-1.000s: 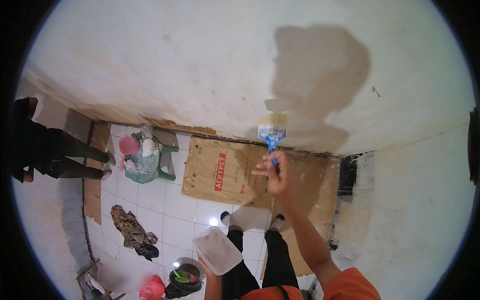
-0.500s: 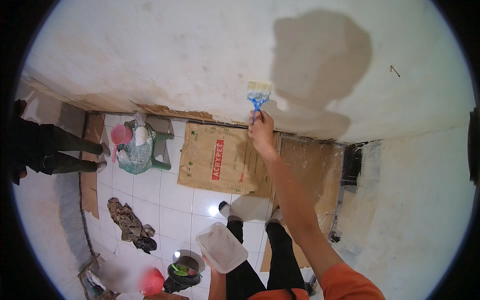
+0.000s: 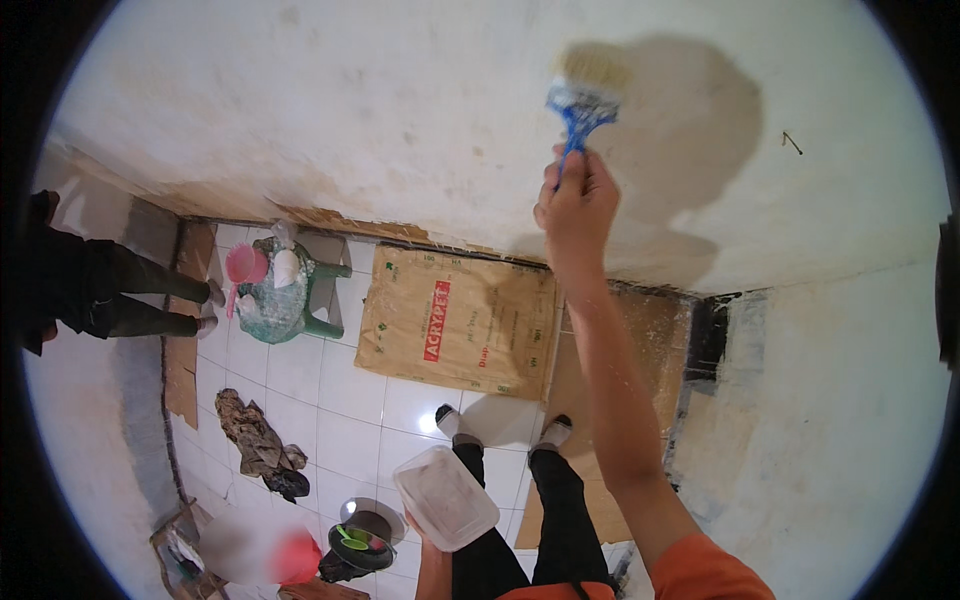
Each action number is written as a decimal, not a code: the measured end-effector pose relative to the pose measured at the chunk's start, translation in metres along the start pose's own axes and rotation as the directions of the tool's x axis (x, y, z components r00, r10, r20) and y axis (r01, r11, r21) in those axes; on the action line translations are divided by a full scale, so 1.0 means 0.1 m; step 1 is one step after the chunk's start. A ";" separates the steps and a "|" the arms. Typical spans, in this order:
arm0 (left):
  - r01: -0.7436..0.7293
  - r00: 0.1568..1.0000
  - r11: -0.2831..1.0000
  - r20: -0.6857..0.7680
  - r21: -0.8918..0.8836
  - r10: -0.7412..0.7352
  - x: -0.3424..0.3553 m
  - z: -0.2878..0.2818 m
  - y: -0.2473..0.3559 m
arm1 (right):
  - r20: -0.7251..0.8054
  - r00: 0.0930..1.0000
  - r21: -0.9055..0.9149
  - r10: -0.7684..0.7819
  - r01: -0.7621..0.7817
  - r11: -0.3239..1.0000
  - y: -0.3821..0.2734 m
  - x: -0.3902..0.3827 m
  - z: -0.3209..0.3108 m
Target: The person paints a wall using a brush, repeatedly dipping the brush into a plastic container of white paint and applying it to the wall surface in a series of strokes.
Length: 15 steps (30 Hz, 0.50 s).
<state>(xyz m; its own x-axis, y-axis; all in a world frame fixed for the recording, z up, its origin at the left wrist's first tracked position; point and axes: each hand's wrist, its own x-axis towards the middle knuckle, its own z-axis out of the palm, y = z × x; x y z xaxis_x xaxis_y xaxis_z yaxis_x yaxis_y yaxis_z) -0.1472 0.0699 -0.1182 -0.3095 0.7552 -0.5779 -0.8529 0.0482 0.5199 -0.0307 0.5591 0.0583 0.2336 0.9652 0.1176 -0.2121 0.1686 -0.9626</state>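
In my right hand is a wide paintbrush with a blue handle, pale bristles and white smears near the ferrule. I grip it by the handle, bristles pointing up, in front of the whitish wall; whether the bristles touch it I cannot tell. My left hand supports a white rectangular plastic tub at its left edge, low in front of my legs. Most of that hand's fingers are hidden by the tub, whose surface looks whitish and smeared.
Flattened cardboard lies on white floor tiles along the wall. A green stool at the left carries a pink dipper. A crumpled dark cloth, a black bucket and a red container stand nearer. Another person is far left.
My right hand and the paintbrush have moved up the wall and somewhat to the right. The tub in my left hand has hardly moved.
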 end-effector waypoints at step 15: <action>-0.002 0.999 0.999 -0.040 -0.050 0.000 0.01 -0.03 -0.24 | 0.103 0.892 0.122 0.441 -0.451 0.884 -0.33 -0.08 0.15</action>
<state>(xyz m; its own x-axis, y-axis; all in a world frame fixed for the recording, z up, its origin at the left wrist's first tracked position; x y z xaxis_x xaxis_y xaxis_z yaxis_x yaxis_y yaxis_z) -0.1282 0.0680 -0.1332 -0.3258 0.7285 -0.6027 -0.8722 0.0145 0.4890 -0.0400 0.5493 0.0931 0.0171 0.9555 -0.2943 -0.4084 -0.2620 -0.8744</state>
